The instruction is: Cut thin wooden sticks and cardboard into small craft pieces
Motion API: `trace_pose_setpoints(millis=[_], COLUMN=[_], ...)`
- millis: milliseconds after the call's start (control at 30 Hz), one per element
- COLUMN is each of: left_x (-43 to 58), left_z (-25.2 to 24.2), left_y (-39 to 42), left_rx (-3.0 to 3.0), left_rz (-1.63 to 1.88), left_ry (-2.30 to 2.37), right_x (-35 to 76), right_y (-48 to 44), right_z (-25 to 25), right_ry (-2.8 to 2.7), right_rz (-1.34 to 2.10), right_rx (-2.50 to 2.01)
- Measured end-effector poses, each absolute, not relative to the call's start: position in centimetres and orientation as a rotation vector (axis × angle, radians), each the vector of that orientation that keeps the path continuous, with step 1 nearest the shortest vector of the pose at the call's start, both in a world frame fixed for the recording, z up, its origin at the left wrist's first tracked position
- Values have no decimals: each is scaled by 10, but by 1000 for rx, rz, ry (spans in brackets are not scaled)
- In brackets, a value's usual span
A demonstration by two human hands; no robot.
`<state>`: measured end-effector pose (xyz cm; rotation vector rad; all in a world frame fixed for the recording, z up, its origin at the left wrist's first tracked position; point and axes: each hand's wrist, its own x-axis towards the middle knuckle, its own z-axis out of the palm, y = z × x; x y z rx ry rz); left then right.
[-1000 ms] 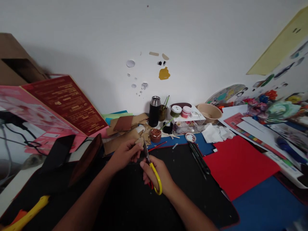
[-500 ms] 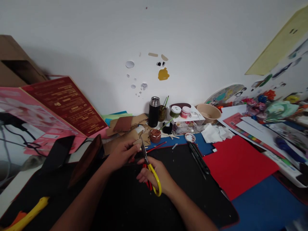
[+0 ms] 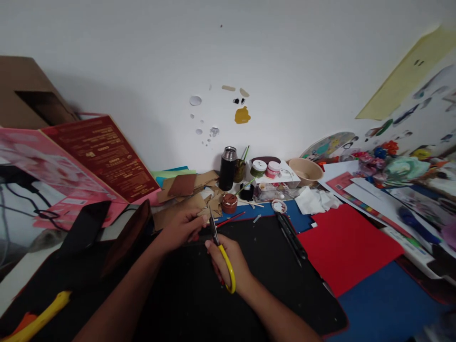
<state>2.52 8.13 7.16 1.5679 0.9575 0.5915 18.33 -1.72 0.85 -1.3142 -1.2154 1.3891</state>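
Observation:
My left hand (image 3: 181, 229) is closed in a pinch, with a small cardboard piece (image 3: 204, 212) at its fingertips, partly hidden by the fingers and hard to tell from the scraps behind. My right hand (image 3: 233, 259) grips scissors (image 3: 213, 230) with one yellow and one red handle loop. The blades point up and away, right beside the left fingertips, and look nearly closed. Both hands are over the black mat (image 3: 265, 266). Behind them lie cardboard scraps (image 3: 188, 205), a red pencil (image 3: 231, 219) and an open jar of brown paint (image 3: 230, 203).
A black thermos (image 3: 227, 170) stands near the wall beside paint jars (image 3: 259, 167) and a beige bowl (image 3: 305, 171). To the right are black cutters (image 3: 290, 235) and red paper (image 3: 352, 247). A pink-and-red folder (image 3: 103, 156), dark phone (image 3: 85, 225) and yellow-handled tool (image 3: 48, 316) are left.
The scissors' handles have come together and the blades have closed beside the left fingertips. My left hand stays nearly in place. The view has shifted slightly.

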Motion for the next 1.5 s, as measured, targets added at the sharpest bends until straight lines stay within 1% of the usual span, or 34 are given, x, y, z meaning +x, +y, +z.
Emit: trace_pose_setpoints(millis=[333, 533, 767, 933, 1167, 1267, 1400, 1500], left_x=[10, 19, 27, 31, 35, 37, 38, 38], left_z=[74, 73, 69, 65, 66, 68, 72, 76], left_y=[86, 84, 80, 79, 78, 76, 74, 73], left_rx=[1396, 1535, 1521, 1482, 1376, 1343, 1326, 1344], left_rz=[587, 611, 608, 675, 700, 714, 740, 745], left_ry=[932, 962, 964, 1007, 989, 1015, 1048, 1048], right_x=[181, 181, 185, 192, 199, 200, 203, 205], right_y=[-17, -18, -16, -15, -14, -15, -16, -17], right_z=[19, 14, 16, 18, 15, 19, 27, 30], right_ry=[-1419, -1260, -1215, -1252, -1356, -1349, -1403, -1395], right_rz=[1161, 1336, 1429, 1457, 1452, 1497, 1474, 1541], right_rx=[-1361, -1363, -1320, -1309, -1173, -1153, -1174, -1130])
